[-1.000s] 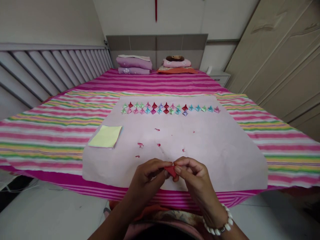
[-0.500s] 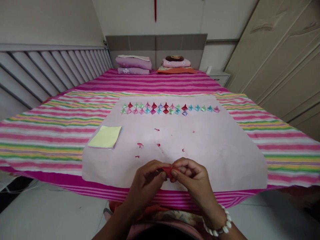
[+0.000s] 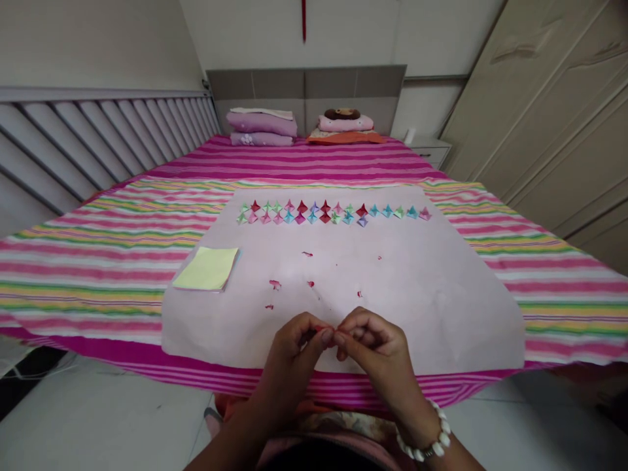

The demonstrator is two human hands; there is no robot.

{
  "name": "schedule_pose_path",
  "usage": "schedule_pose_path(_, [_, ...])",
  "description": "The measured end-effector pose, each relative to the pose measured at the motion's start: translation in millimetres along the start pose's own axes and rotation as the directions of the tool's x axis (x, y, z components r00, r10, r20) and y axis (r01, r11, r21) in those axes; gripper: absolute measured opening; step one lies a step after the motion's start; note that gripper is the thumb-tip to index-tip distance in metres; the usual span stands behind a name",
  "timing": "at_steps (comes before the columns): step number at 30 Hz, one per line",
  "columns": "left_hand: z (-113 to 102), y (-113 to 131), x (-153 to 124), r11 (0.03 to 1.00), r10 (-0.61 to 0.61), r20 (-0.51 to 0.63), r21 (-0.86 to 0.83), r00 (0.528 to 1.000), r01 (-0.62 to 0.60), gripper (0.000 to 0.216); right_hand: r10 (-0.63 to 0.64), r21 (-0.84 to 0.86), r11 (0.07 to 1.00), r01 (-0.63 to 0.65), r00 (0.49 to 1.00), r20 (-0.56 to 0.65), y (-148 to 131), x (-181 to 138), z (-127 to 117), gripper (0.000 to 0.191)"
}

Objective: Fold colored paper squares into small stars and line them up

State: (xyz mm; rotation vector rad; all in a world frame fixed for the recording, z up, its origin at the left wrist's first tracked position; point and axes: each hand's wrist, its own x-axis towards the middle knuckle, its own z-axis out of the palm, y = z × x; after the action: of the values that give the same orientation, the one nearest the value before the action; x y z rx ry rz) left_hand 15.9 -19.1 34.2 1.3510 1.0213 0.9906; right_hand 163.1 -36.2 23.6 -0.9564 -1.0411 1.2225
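Note:
Between my two hands is a small piece of red folded paper (image 3: pixel 320 328), mostly covered by the fingers. My left hand (image 3: pixel 296 350) pinches it between thumb and forefinger. My right hand (image 3: pixel 373 340), with a white bead bracelet (image 3: pixel 438 439) on the wrist, is closed with its thumb and fingertips on the paper's other side; the fingertips of both hands meet. Torn red paper scraps (image 3: pixel 275 285) lie on the large pale sheet (image 3: pixel 441 314) beyond the hands. Farther back, small folded paper shapes (image 3: pixel 325 217) in several colours stand in two rows.
A stack of square paper (image 3: pixel 206 268), yellow on top, lies at the left of the sheet. The sheet rests on a striped bedspread (image 3: pixel 88 261). Folded purple bedding (image 3: pixel 262 124) and a pink pile (image 3: pixel 346 124) sit by the headboard. A white railing (image 3: pixel 112 137) runs along the left.
My left thumb has moved up and right over the red paper, so less of it shows. The fingertips of both hands have come together. The scraps and rows stay put.

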Motion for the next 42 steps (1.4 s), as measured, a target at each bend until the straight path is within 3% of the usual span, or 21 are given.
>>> schedule_pose_path(6, [-1.1, -16.6, 13.7, 0.961, -0.188, -0.025, -0.212, 0.982, 0.179, 0.022, 0.139, 0.120, 0.984, -0.135, 0.990, -0.024, 16.3, 11.7, -7.1, 0.029])
schedule_pose_path(10, [-2.2, -21.6, 21.0, 0.931, -0.225, -0.048, -0.307, 0.973, 0.200, 0.024, 0.235, 0.045, 0.970, -0.238, 0.970, 0.068, 16.7, 17.3, -11.0, 0.022])
schedule_pose_path(13, [0.9, -22.2, 25.6, 0.909, -0.234, -0.052, -0.367, 0.971, 0.199, 0.025, 0.244, 0.008, 0.969, -0.246, 0.963, 0.116, 15.7, 20.1, -12.4, 0.020])
schedule_pose_path(17, [8.2, -29.3, 36.3, 0.874, -0.275, -0.062, -0.431, 0.959, 0.223, 0.029, 0.277, 0.077, 0.957, -0.281, 0.959, 0.050, 28.6, 27.1, -12.8, 0.023])
schedule_pose_path(23, [12.6, -52.6, 59.5, 0.860, -0.359, -0.048, -0.404, 0.932, 0.311, 0.036, 0.425, 0.263, 0.873, -0.410, 0.905, 0.001, 55.0, 43.0, -19.0, 0.027])
schedule_pose_path(26, [4.9, -55.5, 67.7, 0.927, -0.277, -0.064, -0.278, 0.959, 0.250, 0.032, 0.450, 0.278, 0.855, -0.437, 0.893, 0.020, 55.6, 50.5, -26.5, 0.028])
schedule_pose_path(29, [-6.3, -52.8, 74.8, 0.999, -0.027, -0.100, -0.027, 0.995, 0.024, 0.016, 0.460, 0.296, 0.846, -0.442, 0.888, 0.012, 52.1, 58.8, -33.7, 0.026])
schedule_pose_path(33, [-15.2, -49.2, 86.4, 0.937, 0.277, 0.088, 0.198, 0.957, -0.289, 0.004, 0.464, 0.296, 0.845, -0.446, 0.886, 0.011, 50.0, 70.9, -38.7, 0.028])
schedule_pose_path(36, [-15.7, -49.1, 97.4, 0.875, 0.330, 0.191, 0.305, 0.924, -0.376, 0.012, 0.473, 0.269, 0.845, -0.463, 0.880, 0.028, 51.3, 79.8, -40.4, 0.028])
schedule_pose_path(42, [-13.9, -51.6, 120.0, 0.815, 0.316, 0.243, 0.425, 0.917, -0.393, 0.012, 0.462, 0.150, 0.875, -0.461, 0.886, 0.028, 54.3, 98.1, -47.6, 0.029])
